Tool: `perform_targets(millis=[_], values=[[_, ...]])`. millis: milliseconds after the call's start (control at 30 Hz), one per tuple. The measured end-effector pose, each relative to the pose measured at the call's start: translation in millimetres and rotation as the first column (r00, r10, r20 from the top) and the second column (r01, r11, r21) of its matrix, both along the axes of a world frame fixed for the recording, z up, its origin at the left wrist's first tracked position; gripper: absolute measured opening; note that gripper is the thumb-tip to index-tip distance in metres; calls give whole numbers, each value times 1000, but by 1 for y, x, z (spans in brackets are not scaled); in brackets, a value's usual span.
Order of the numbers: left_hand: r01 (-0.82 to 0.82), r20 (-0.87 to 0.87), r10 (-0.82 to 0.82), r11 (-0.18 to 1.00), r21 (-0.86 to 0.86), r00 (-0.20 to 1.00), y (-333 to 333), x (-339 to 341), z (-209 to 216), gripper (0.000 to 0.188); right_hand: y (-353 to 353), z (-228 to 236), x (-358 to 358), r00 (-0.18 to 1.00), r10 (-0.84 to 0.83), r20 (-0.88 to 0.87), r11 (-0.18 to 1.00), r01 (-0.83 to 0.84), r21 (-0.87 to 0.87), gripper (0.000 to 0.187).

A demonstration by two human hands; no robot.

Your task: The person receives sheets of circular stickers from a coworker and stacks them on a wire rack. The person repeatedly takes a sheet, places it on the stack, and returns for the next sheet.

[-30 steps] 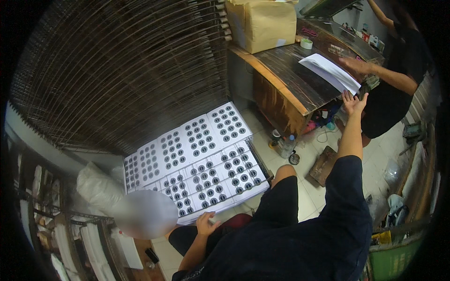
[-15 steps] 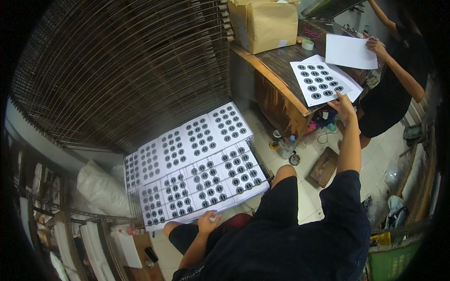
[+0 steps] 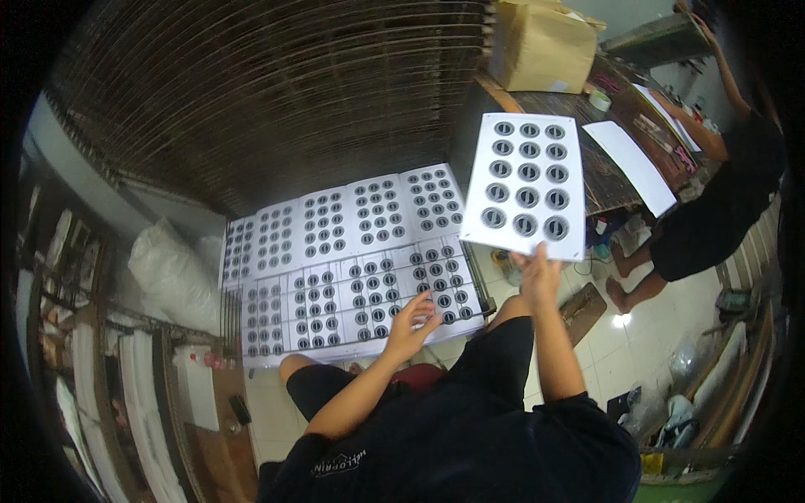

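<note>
A: Held how?

B: In the right hand (image 3: 541, 277), pinched at the lower edge, right of centre: one sheet (image 3: 513, 184), lifted clear in front of the table (image 3: 605, 191). In the left hand (image 3: 412, 325), nothing: fingers parted, half curled, above or against the nearest prints (image 3: 335, 222); touching or not, impossible to tell.

A: Best handled how?

B: Probably by pinching only the bare margin, away from the marks in case of smearing. Keep flat; avoid creasing; perhaps steady a far corner with the left.

A: And to look at?

B: White, oblong, almost flat; dark round marks, three across, five down, plain border all round. Beyond, leftward: matching prints in two rows, under the rack (image 3: 277, 109).
</note>
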State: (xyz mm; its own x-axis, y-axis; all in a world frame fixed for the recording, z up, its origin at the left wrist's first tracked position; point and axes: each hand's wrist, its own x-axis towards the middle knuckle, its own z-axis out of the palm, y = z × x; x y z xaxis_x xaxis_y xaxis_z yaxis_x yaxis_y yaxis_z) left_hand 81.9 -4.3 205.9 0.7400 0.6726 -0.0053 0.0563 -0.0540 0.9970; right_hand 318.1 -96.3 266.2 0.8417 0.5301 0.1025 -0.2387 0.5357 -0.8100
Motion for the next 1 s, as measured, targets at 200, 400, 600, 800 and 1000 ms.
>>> perform_targets(millis=[200,400,600,800,1000], values=[[-40,353,132,965,-258,926,-18,30,57,40,16,-18,-108,975,217,46,971,-211,-113,43],[-194,401,320,926,-325,858,-19,10,55,30,24,-44,-130,861,317,398,930,-199,-310,40],[-198,388,632,657,-728,670,21,-35,24,34,25,-52,-105,160,596,787,781,113,-614,64],[-590,153,914,362,-722,375,90,-162,-70,43,-74,-136,-27,314,695,647,521,400,-754,75],[-773,125,990,133,-620,70,173,-298,-129,46,-125,-170,-28,616,682,394,236,324,-916,72]])
